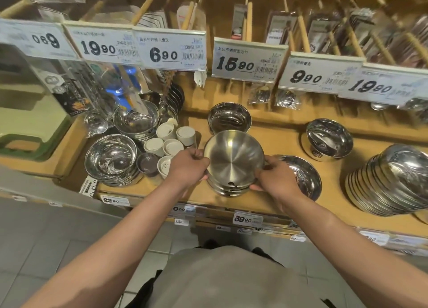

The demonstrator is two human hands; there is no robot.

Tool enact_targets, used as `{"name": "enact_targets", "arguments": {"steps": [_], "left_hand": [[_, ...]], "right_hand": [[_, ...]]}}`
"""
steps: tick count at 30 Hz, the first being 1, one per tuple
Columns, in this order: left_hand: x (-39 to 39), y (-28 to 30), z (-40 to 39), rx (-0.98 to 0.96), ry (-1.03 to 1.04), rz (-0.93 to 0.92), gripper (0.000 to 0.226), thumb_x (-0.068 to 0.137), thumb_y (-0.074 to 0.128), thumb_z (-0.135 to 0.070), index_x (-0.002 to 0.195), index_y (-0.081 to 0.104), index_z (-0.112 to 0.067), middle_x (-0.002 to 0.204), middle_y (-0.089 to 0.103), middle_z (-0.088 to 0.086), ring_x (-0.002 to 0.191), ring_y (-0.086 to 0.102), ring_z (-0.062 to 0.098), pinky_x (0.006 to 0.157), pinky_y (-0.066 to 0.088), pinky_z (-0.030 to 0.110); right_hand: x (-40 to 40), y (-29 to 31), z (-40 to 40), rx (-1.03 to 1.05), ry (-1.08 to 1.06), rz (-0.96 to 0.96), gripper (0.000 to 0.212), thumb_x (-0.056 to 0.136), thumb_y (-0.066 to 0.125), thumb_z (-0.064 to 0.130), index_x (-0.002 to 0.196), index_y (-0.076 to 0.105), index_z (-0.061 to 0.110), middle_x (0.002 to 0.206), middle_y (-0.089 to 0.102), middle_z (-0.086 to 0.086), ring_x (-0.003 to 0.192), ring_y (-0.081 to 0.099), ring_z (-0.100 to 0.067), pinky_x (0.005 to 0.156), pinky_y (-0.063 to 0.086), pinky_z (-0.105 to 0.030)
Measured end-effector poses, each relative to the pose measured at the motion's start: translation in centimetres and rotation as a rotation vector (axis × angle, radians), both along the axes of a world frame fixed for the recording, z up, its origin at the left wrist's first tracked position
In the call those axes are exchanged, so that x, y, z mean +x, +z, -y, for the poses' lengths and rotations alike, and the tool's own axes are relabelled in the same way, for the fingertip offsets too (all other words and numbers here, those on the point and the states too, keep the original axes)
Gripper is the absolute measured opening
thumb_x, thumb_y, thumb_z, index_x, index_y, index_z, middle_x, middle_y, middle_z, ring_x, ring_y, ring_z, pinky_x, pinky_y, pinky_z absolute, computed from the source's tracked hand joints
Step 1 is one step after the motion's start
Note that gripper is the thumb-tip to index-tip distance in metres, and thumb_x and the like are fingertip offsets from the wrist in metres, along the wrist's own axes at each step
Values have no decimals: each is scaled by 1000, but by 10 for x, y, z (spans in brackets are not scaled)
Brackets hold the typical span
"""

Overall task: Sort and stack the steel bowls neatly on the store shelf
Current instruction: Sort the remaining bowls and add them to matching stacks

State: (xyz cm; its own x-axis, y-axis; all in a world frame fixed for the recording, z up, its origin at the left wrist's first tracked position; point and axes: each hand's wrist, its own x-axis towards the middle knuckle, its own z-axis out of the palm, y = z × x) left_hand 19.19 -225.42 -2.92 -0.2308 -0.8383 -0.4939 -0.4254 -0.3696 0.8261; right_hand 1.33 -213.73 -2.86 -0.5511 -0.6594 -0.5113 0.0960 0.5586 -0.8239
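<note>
Steadying a short stack of brushed steel bowls [232,162] at the front of the shelf [284,143].

Both hands clamp the stack from opposite sides: the left hand [188,166] curls on the rim, the right hand [276,177] grips the lower edge. The top bowl sits tilted toward the viewer, so it may not be fully nested; a loosened grip could let it slide off. The stack stands near the shelf's front lip, just beside a shallow dish [303,177] and near the white shakers [170,141], so a sideways nudge could knock either.
</note>
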Motion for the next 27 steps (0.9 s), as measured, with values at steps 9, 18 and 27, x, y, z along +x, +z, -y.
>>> {"name": "enact_targets", "arguments": {"steps": [9,18,27], "left_hand": [[-3,3,0,-22,-25,1,10,89,64,-6,84,63,-14,77,64,4,46,63,1,73,65,40],[-15,22,33,-344,-212,281,13,93,60,-28,104,64,-22,92,64,-8,88,57,16,61,36,20],[-81,29,105,-241,-285,156,26,103,53,-14,80,53,-26,84,52,-8,90,52,13,65,45,12]], "right_hand": [[0,0,-1,21,12,-52,38,95,61,3,130,61,16,102,68,-2,67,75,-15,58,60,-21],[-34,30,9,95,40,-289,52,95,60,34,143,51,17,100,67,6,78,74,-22,76,59,-38],[-81,25,10,-46,-144,-217,22,96,60,23,118,64,20,95,69,2,87,71,-19,92,57,-51]]}}
